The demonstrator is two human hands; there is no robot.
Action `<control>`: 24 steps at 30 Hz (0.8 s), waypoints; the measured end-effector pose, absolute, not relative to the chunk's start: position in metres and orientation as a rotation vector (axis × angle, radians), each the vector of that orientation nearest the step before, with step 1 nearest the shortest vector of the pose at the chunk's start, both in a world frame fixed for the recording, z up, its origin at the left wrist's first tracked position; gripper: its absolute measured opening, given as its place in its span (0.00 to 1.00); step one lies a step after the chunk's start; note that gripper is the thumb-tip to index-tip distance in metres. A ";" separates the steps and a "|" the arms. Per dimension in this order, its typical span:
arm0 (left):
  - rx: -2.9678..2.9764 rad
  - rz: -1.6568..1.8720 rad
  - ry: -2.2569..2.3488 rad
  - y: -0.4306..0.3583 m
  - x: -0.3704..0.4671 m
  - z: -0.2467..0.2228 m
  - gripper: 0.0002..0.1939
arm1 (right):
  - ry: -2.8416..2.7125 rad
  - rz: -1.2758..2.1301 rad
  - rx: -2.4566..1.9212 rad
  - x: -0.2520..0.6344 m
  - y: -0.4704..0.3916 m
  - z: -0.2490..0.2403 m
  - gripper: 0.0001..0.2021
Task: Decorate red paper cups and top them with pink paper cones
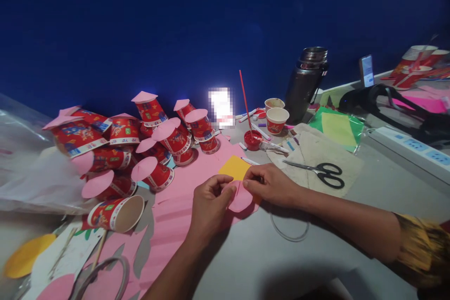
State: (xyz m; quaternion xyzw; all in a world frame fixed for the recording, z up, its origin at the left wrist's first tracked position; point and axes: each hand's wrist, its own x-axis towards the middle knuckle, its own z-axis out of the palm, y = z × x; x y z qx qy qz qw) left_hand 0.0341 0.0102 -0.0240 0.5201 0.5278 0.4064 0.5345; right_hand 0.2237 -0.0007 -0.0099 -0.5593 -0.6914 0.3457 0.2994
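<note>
A small pink paper circle [241,200] with a slit or crease in its upper part is pinched between both hands. My left hand [213,201] grips its left edge between thumb and fingers. On the upper right edge, my right hand [269,183] pinches the same circle. Just behind it lies a yellow-orange paper square [235,166], on top of a long pink paper sheet [181,183]. Black-handled scissors [321,171] rest on a beige cloth [302,143], right of my right hand. Several red paper cups [160,176] topped with pink paper discs are grouped at the left.
A dark thermos [305,86] stands at the back, near a white-lined cup [277,119] and a red paint pot [252,140] holding a stick. A power strip [411,147] lies at the right. An open cup [117,213] rests on its side near paper scraps at the left.
</note>
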 end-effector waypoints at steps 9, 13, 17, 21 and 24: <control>1.282 0.991 1.292 0.012 0.032 -0.026 0.12 | -1.893 0.916 -1.562 0.227 -0.002 -0.006 0.08; 1.293 0.969 1.272 0.011 0.033 -0.026 0.13 | -1.901 0.910 -1.585 0.226 -0.003 -0.005 0.08; 1.282 0.966 1.255 0.010 0.034 -0.025 0.13 | -1.903 0.913 -1.597 0.226 -0.003 -0.004 0.09; 1.268 0.965 1.255 0.010 0.034 -0.023 0.13 | -1.923 0.902 -1.606 0.226 -0.003 -0.005 0.09; 1.262 0.957 1.246 0.010 0.035 -0.022 0.13 | -1.934 0.886 -1.605 0.226 -0.003 -0.005 0.09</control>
